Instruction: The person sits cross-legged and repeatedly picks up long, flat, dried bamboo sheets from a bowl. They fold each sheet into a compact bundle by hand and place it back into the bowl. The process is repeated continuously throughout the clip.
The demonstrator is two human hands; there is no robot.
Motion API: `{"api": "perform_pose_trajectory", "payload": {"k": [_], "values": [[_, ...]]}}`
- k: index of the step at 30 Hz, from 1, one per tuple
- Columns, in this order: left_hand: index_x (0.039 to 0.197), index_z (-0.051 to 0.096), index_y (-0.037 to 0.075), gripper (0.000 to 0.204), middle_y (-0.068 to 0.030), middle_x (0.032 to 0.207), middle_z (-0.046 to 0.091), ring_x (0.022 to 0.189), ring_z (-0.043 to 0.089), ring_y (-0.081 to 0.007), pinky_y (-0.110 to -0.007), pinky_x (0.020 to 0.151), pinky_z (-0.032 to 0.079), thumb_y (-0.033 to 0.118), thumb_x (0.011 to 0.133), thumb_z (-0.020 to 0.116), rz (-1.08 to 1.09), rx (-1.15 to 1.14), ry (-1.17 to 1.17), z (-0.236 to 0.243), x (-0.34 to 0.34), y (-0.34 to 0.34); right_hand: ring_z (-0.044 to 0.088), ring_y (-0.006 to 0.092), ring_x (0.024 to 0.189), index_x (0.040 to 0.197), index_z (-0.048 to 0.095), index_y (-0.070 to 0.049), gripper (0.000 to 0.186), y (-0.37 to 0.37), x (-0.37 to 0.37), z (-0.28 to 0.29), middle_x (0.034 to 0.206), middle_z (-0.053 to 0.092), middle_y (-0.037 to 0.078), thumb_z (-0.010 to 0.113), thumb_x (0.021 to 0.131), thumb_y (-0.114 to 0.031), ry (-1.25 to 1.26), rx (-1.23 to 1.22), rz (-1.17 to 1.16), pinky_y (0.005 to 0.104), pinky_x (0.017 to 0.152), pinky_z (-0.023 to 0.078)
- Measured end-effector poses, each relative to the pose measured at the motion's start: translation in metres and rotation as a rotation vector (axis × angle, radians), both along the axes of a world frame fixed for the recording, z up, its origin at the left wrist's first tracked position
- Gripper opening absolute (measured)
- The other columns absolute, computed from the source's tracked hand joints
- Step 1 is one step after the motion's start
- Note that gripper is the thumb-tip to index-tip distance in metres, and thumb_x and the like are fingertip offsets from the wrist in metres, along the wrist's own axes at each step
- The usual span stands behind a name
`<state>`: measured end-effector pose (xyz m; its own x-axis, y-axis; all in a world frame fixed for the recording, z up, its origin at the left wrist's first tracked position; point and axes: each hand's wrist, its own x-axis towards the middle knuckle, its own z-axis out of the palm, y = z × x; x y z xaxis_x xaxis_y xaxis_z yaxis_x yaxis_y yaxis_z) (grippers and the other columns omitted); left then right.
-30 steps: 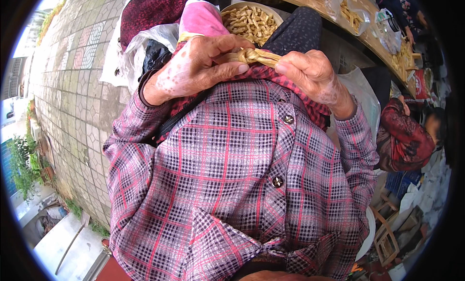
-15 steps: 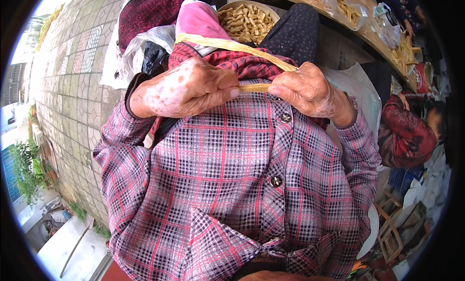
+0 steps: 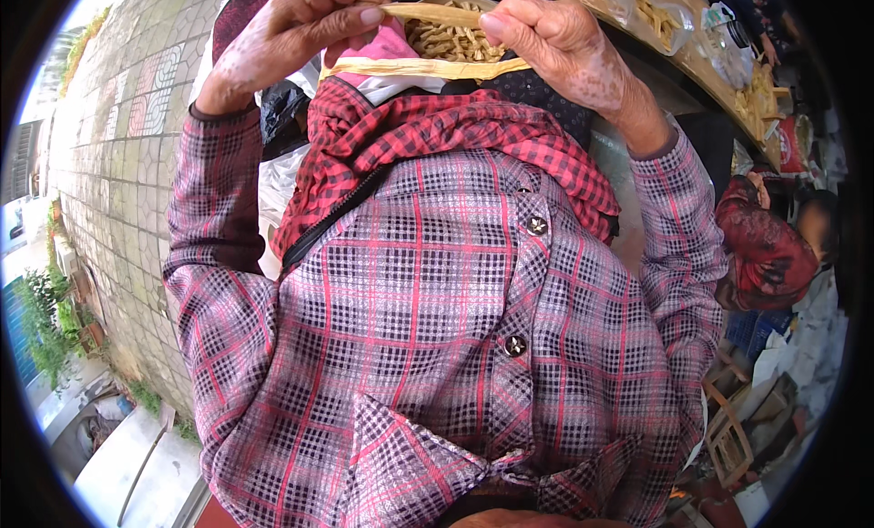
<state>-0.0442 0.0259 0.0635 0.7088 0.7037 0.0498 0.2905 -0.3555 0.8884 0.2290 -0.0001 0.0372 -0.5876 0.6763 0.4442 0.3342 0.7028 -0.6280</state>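
Observation:
My left hand (image 3: 305,36) and my right hand (image 3: 564,50) are raised over my lap, thumbs and fingers pinching a pale yellow flat strip (image 3: 432,15). A short length is stretched straight between them. Below it, another length of yellow strip (image 3: 428,69) runs across from near my right hand to under my left; whether both are one piece I cannot tell. Just behind the strip stands a round bowl of knotted yellow pieces (image 3: 455,44), partly hidden by the strip and hands.
A red-and-black checked cloth (image 3: 437,132) covers my lap. A wooden table (image 3: 701,68) at the far right carries plastic bags and more yellow strips. Another person in dark red (image 3: 769,246) sits at right. Paving (image 3: 127,164) lies left; a wooden chair frame (image 3: 728,437) is lower right.
Both hands have moved up and away from my body, carrying the strip over the bowl. My left fingers have gone from a closed fist to a pinch, and the gap between the hands is wider.

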Motion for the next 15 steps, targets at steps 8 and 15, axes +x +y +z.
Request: {"api": "perform_pose_trajectory", "payload": {"k": [8,15], "values": [[0.099,0.06,-0.002,0.019,0.0004,0.082,0.061,0.074,0.055,-0.0069,-0.023,0.071,0.046,0.016,0.095,0.053,-0.084,-0.142,-0.167,-0.039,0.03,0.058,0.038,0.0075,0.053,0.078,0.059,-0.001,0.033,0.04,0.024,-0.017,0.056,0.039,0.0,0.052,0.096,-0.027,-0.023,-0.122,-0.089,0.0266,0.049,0.035],[0.095,0.062,0.0,0.022,0.003,0.073,0.056,0.068,0.049,-0.0055,-0.021,0.062,0.041,0.02,0.093,0.056,-0.029,-0.073,-0.117,-0.063,0.049,0.1,0.036,0.0048,0.053,0.077,0.06,-0.003,0.032,0.062,0.041,-0.033,0.057,0.037,-0.004,0.051,0.096,-0.027,-0.001,-0.217,-0.187,0.0245,0.047,0.031]]}}
